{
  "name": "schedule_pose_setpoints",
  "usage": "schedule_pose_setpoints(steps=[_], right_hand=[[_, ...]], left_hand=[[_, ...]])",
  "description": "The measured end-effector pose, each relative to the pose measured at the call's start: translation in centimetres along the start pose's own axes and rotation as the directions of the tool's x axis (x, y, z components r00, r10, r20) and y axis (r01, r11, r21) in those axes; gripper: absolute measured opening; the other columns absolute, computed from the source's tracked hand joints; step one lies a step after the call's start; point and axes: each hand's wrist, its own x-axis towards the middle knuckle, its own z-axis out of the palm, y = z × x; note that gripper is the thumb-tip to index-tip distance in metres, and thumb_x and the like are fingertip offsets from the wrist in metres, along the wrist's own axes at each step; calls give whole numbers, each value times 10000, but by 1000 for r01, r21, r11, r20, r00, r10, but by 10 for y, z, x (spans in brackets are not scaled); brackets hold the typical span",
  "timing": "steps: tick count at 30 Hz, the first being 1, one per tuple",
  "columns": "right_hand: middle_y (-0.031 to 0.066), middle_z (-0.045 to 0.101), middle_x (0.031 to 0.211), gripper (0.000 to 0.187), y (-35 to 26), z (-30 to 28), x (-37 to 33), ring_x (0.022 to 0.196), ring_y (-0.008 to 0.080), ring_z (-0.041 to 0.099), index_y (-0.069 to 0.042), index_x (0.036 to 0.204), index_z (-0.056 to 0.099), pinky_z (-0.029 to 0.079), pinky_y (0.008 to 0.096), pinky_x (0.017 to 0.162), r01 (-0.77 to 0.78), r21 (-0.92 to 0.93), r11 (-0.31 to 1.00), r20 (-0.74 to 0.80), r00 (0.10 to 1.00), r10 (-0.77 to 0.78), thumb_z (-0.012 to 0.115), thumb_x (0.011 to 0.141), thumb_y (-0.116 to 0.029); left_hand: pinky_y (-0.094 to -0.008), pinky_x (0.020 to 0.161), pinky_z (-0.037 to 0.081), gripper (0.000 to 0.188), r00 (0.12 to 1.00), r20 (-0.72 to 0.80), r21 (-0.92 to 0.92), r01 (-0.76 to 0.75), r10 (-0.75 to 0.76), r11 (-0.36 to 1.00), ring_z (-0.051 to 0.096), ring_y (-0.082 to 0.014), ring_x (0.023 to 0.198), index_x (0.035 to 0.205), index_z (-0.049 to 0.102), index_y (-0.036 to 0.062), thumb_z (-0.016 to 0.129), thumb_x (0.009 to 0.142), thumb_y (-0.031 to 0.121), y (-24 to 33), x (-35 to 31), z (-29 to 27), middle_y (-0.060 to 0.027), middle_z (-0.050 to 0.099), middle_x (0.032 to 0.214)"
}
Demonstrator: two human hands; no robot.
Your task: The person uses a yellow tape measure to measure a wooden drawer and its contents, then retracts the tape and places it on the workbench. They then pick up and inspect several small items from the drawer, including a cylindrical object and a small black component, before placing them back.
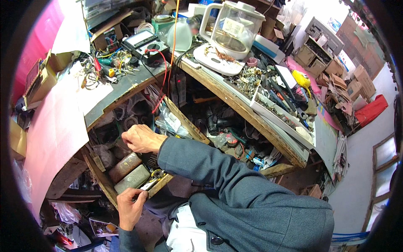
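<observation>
My left hand [129, 208] is closed at the near corner of an open wooden drawer [100, 179], its thumb and fingers pinched on the front edge. Over the drawer's inside, my right hand [143, 139] reaches down with bent fingers; its fingertips and anything in them are hidden. Nearer me in the drawer lie two oblong metal boxes side by side, a rusty brown one [125, 166] and a grey-green one [132, 179]. Small parts [158, 174] sit beside them. Clear plastic bags [170, 122] lie behind my right wrist.
A meter [147, 47] with red and black leads rests on the bench at the back. Right of it stands a glass kettle [235, 31] on a white base. A second open drawer [235, 138] holds jumbled parts. A white tray [282, 119] of tools lies at the right.
</observation>
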Motion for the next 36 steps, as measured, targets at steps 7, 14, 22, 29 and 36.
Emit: schedule_pose_setpoints(steps=[7,14,22,29,36], right_hand=[[199,686,750,115,1,1,1,731,414,681,-36,828,690,540,492,653,-3,-7,1000,2,1000,3,628,788,-124],[196,687,752,111,0,-1,0,733,415,681,-39,828,689,539,494,650,14,7,1000,-14,1000,-14,625,789,-121],[203,685,751,116,0,1,1,732,416,682,-34,826,688,539,494,644,3,-12,1000,4,1000,-3,628,781,-122],[203,683,744,110,0,2,1,726,421,679,-31,821,685,541,496,642,34,-30,999,-12,999,-34,630,775,-116],[202,684,747,104,-1,3,0,730,424,677,-26,823,682,542,499,647,52,-30,998,-13,999,-52,637,774,-106]], left_hand=[[-321,629,475,123,1000,2,10,-10,10,1000,638,-220,664,838,723,-37,739,846,84,-1,0,1,-128,660,716],[-328,626,472,133,1000,2,18,-9,9,1000,636,-231,662,842,720,-40,741,846,91,-2,0,1,-132,656,716],[-327,630,463,144,1000,9,3,23,-23,1000,625,-230,664,838,705,-51,740,847,88,-3,0,1,-133,650,724],[-320,633,461,154,996,-18,-57,88,-89,995,618,-195,672,845,703,-57,728,872,92,-13,-1,4,-125,655,726],[-276,558,374,290,958,-44,-111,277,-284,954,459,-78,632,728,599,-46,719,924,131,-30,-2,2,-12,515,633]])
